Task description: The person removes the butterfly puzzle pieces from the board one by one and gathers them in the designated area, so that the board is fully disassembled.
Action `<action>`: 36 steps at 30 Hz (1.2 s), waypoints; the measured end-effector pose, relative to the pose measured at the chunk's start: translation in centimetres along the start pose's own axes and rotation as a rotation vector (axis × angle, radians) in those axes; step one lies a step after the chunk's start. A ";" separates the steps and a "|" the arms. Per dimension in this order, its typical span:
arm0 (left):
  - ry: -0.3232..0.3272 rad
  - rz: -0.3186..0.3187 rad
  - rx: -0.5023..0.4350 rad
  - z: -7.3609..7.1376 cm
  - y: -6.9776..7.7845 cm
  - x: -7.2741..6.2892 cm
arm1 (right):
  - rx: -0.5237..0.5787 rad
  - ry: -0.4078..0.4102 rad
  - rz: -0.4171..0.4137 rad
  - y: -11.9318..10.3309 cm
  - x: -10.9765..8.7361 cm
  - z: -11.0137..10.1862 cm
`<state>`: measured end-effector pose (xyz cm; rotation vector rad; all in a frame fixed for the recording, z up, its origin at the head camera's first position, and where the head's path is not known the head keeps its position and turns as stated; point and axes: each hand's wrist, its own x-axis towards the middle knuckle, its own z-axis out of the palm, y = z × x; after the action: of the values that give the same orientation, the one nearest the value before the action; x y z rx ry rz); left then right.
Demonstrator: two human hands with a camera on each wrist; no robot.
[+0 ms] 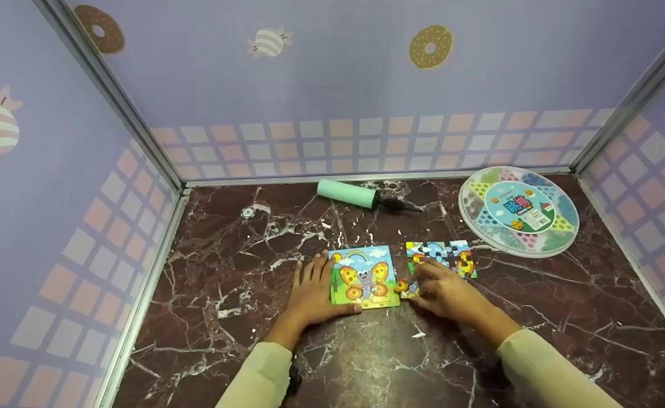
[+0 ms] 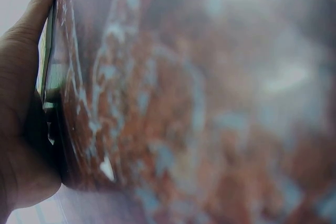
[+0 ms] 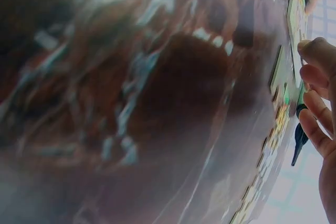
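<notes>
A square butterfly picture board (image 1: pixel 364 277) lies on the dark marbled table. My left hand (image 1: pixel 312 292) rests at its left side, with fingers spread straight along the edge and the thumb by the lower edge. Just right of the board, my right hand (image 1: pixel 448 292) pinches a small jigsaw piece (image 1: pixel 405 286) with curled fingers; the fingers partly cover it. Beyond that hand lies a patch of jigsaw pieces (image 1: pixel 464 262), partly hidden by the fingers. In the right wrist view, the curled fingers (image 3: pixel 316 106) show beside the table edge-on.
A mint-green hand pump (image 1: pixel 348 194) with a black nozzle lies behind the board. At the back right sits a round clear case (image 1: pixel 559 243) of coloured beads. A small round disc (image 1: pixel 248 213) lies at the back left. Patterned walls (image 1: pixel 355 85) enclose the table.
</notes>
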<state>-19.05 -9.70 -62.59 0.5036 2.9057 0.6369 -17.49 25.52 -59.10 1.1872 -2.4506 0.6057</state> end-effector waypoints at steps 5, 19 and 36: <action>-0.009 -0.011 0.016 -0.7 0.6 -0.3 | 0.027 0.012 0.011 0.5 -0.9 -0.5; 0.020 0.019 -0.032 -0.1 0.1 -0.3 | 0.028 0.047 0.004 2.1 -3.3 -1.9; 0.003 0.010 -0.014 -0.3 0.3 -0.3 | -0.014 0.018 0.062 3.0 -6.0 -3.1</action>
<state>-18.72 -9.64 -62.12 0.5162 2.9014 0.6592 -15.99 32.68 -60.02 1.0995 -2.4801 0.6125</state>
